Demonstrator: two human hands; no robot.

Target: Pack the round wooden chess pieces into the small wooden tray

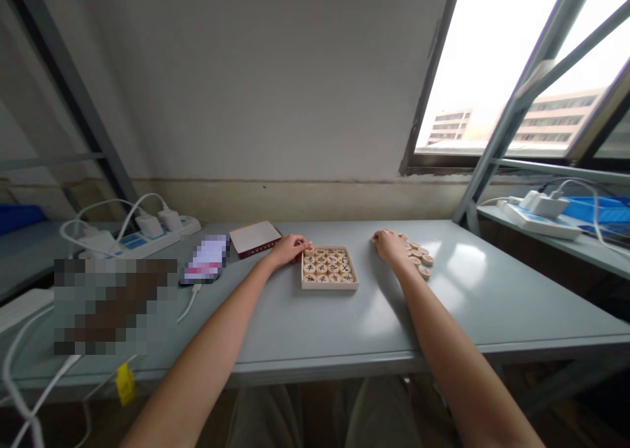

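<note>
A pale shallow box (330, 286) stands on the desk, filled with rows of round wooden Chinese chess pieces (335, 269) with dark characters. At its far left corner is my left hand (289, 250), fingers bent around the corner and over the corner piece; something red shows beneath the hand. To the right of the box, my right hand (390, 246) is closed, palm down, with a chess piece at its fingertips. Loose chess pieces (419, 256) lie in a cluster just beyond and right of that hand, partly hidden by it.
Left of the box lies a red-edged white lid (254, 237). A phone (205, 259) on a charging cable and a power strip (172, 233) with plugs are farther left. Another power strip (544, 220) sits on the right shelf. The desk's front edge (325, 367) runs before me.
</note>
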